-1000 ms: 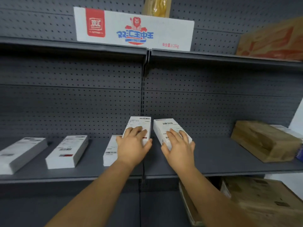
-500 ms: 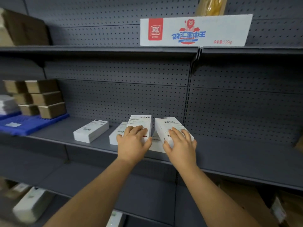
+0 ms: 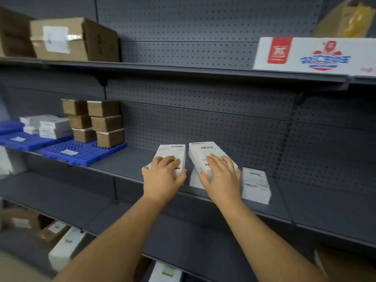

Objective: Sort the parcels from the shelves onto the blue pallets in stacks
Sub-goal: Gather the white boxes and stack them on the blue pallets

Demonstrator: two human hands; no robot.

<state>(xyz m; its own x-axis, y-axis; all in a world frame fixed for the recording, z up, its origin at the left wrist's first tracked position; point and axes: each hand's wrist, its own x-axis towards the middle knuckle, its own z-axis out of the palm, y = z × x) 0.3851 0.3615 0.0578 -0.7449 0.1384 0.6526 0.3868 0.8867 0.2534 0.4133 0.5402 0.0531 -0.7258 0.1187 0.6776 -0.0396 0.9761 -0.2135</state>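
Observation:
My left hand (image 3: 162, 178) grips a flat white parcel (image 3: 173, 153) with a barcode label, held above the middle shelf (image 3: 126, 165). Close to its right, my right hand (image 3: 221, 178) grips a second white parcel (image 3: 205, 151) of the same kind. Another white parcel (image 3: 255, 185) lies on the shelf just right of my right hand, and one more is partly hidden under my hands. At the left of the same shelf lie blue pallets (image 3: 81, 153) carrying stacks of small brown boxes (image 3: 105, 123) and stacks of white parcels (image 3: 48, 126).
The upper shelf holds large brown cartons (image 3: 75, 39) at the left and a long white printed box (image 3: 313, 55) at the right. More white and brown parcels (image 3: 65, 247) lie on the lower shelves. The perforated grey back panel rises close behind the shelf.
Both hands have carried their white parcels leftward along the shelf. The blue pallets with their stacks have come closer, and the loose shelf parcels now lie under and right of my hands.

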